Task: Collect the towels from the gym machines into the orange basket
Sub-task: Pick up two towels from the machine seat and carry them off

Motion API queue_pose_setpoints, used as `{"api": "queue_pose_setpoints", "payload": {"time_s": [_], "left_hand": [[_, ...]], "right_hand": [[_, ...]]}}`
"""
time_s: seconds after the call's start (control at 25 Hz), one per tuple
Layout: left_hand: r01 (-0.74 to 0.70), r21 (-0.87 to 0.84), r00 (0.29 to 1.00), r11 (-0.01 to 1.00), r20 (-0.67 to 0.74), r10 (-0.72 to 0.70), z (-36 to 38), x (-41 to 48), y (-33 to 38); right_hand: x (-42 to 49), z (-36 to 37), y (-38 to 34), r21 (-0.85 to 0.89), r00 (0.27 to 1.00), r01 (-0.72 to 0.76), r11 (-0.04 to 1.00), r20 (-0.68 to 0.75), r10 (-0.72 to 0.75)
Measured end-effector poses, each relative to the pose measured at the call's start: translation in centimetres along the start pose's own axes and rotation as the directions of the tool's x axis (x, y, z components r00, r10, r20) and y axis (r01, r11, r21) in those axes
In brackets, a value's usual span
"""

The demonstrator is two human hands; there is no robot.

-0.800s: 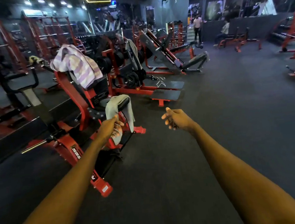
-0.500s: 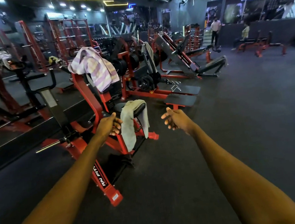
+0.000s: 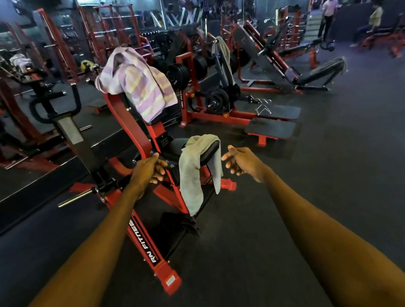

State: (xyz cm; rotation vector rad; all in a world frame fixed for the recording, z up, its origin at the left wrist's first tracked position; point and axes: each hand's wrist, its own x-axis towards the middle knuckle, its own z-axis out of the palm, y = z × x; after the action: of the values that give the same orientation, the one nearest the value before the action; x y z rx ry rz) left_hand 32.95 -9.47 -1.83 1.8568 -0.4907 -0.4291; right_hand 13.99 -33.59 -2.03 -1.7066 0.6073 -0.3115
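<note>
Head view, gym hall. Hands: two, both bare and holding nothing, fingers loosely curled, well apart from each other. Left hand (image 3: 149, 172) hovers at the left edge of the black seat pad (image 3: 208, 150) on the nearest red machine (image 3: 142, 236); right hand (image 3: 241, 160) hovers just off the pad's right edge. Towels counted: three. One grey towel (image 3: 194, 177) lies over the pad's front edge, between the hands, with both ends hanging toward the machine's base; neither hand appears to touch it. One striped towel (image 3: 138, 85), purple and yellow, is draped over the top of the same machine's upright. One second grey towel (image 3: 222, 50) hangs on the next machine behind. Pale bundles at the far left may be further towels, but they are too blurred to tell. Room for moving: wide dark floor (image 3: 351, 186) lies right of the nearest machine and beneath both forearms, while machines crowd the left and rear. People at far right: two, one standing (image 3: 329, 15) and one seated (image 3: 375, 17).
</note>
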Motion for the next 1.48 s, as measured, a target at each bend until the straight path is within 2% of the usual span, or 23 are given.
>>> {"api": "queue_pose_setpoints", "payload": {"time_s": [0.24,0.64,0.88,0.96,1.08,1.28,1.48], "left_hand": [[0.006,-0.026,0.999,1.0,-0.051,-0.008,1.0,12.3,2.4],[0.03,-0.04,1.0,0.999,-0.007,-0.031,1.1,32.3,0.9],[0.071,-0.054,0.997,0.996,0.032,-0.069,0.6,42.9,0.9],[0.1,-0.049,0.994,0.994,0.042,-0.098,0.6,45.5,0.2],[0.127,-0.023,0.99,0.992,0.069,-0.125,1.0,48.5,-1.7],[0.172,0.031,0.982,0.985,0.075,-0.174,0.7,51.2,-4.9],[0.192,0.056,0.979,0.98,0.055,-0.195,0.1,52.7,-6.5]], "right_hand": [[13.8,-1.4,-0.8,-0.015,1.0,-0.028,1.0,-0.014,0.027],[33.9,1.9,-0.7,-0.07,0.998,-0.067,0.995,0.008,0.067],[45.7,4.3,-0.3,-0.223,0.99,-0.143,0.964,-0.033,0.139],[48.5,5.3,0.9,-0.419,0.987,-0.155,0.894,-0.018,0.162],[51.6,6.6,3.1,-0.763,0.984,-0.051,0.644,0.071,0.162],[54.4,9.2,7.7,-0.849,0.903,-0.005,0.528,0.222,0.367],[55.2,11.5,12.0,-0.825,0.905,-0.167,0.54,0.088,0.416]]}}
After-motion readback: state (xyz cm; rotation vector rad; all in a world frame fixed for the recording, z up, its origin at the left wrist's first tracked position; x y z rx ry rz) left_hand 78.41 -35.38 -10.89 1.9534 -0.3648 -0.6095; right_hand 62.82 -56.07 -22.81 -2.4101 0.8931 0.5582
